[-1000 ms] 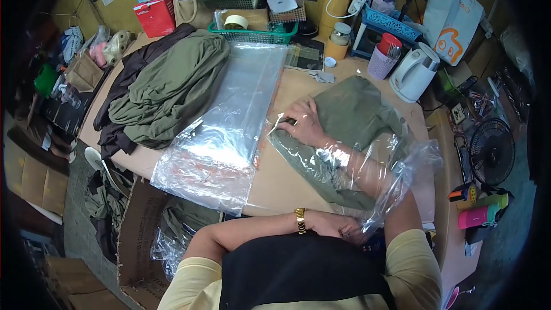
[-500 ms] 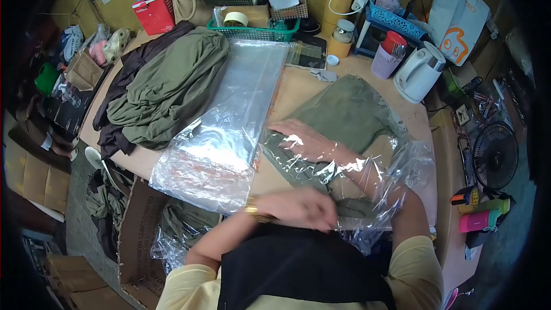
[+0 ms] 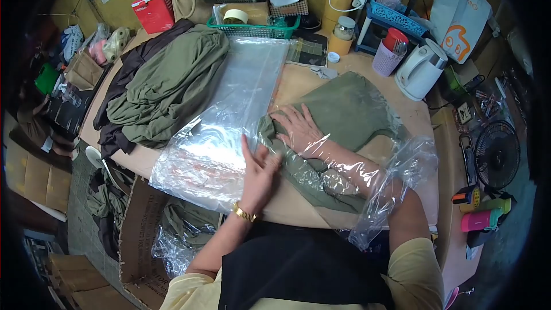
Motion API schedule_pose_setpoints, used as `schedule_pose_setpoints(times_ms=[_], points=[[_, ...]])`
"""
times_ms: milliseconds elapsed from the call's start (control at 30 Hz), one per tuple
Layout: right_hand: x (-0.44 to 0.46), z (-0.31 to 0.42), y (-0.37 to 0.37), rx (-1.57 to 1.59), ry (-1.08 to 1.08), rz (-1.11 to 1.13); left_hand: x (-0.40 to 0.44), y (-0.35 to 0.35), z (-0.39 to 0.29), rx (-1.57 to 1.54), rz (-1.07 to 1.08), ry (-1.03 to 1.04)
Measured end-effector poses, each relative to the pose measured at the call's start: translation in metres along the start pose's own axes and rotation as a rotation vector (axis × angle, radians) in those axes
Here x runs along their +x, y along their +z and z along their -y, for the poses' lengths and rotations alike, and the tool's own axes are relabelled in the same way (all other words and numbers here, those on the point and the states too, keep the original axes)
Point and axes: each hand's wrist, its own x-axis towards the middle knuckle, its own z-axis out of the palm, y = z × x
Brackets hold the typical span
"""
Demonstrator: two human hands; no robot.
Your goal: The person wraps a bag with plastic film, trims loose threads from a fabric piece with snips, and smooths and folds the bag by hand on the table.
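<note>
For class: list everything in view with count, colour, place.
Table: 1, tan, centre
Garment: 1, olive, table's right
Clear bag: 1, transparent, around garment
Flat plastic: count unclear, transparent, table's middle
Cloth pile: 1, olive and dark, table's left
Green basket: 1, green, table's back
Red box: 1, red, back left
Kettle: 1, white, back right
Shopping bag: 1, white, back right
Fan: 1, black, far right
Open carton: 1, brown, front left
Clutter: count unclear, mixed, far left
Watch: 1, gold, left wrist
Left hand: 1, bare, by clear bag
Right hand: 1, bare, inside clear bag
</note>
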Motion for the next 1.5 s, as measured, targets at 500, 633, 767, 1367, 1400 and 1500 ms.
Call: schedule_pose_setpoints(times_ms=[500,633,767,1367,1400,1500], points=[[-0.015,0.015,-0.007,0.329,-0.269,-0.008,0.044,-0.027,-0.04,0.241,0.079,-0.214],[-0.025,-0.027,-0.034,0.039,0.078,-0.108,0.015,-0.035,-0.033,0.276,0.038,-0.179],[-0.024,-0.098,-0.024,-0.184,0.427,-0.098,-0.016,-0.047,-0.021,0.551,0.147,0.054],[-0.03,-0.016,-0.036,-0.116,0.006,0.201,-0.033,-0.034,-0.034,-0.126,-0.029,-0.095],[-0.027,-0.015,-0.035,-0.177,0.041,0.146,-0.032,-0.037,-0.034,-0.153,-0.022,-0.1],[-0.012,-0.014,-0.013,0.207,-0.343,0.031,-0.03,-0.038,-0.032,-0.28,0.009,-0.118]])
